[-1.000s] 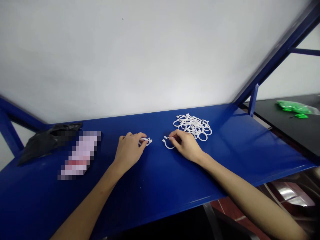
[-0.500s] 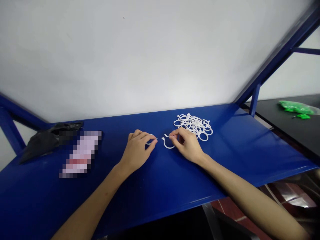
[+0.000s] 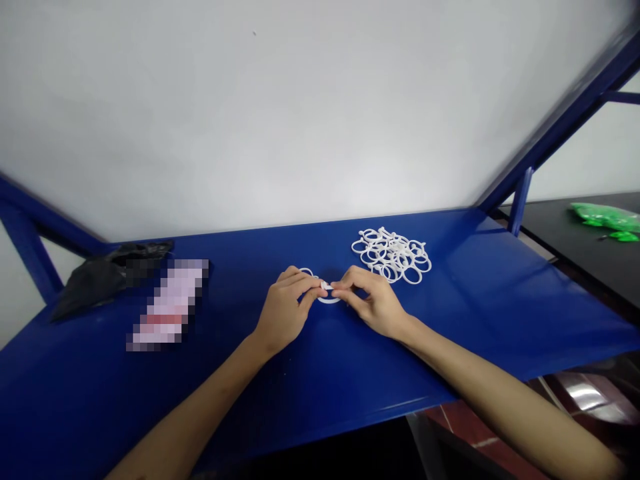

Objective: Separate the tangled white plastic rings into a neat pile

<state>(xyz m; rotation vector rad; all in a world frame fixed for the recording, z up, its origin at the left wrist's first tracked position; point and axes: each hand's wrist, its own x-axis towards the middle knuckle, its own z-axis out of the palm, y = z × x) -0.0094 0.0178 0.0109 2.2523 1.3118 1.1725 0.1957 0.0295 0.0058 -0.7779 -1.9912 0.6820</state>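
Observation:
A white plastic ring (image 3: 329,301) lies between my hands, just above or on the blue table. My left hand (image 3: 287,308) is closed in a pinch at the ring's upper left, by a small white end piece. Facing it, my right hand (image 3: 373,301) pinches the same ring at its upper right. Behind the left fingers shows part of a second white ring (image 3: 306,271); whether the two are linked is hidden. To the right of the right hand sits a pile of white rings (image 3: 395,253), several with small knobs on the rim.
The blue table (image 3: 240,407) backs onto a pale wall, with blue frame bars at both sides. At left lie a black plastic bag (image 3: 100,280) and a blurred pinkish packet (image 3: 173,300). A green bag (image 3: 603,217) rests on a black table at far right.
My hands have come together. The ring in my right hand, earlier open with a gap, moved left to meet the left fingers. My left hand shifted slightly right and down.

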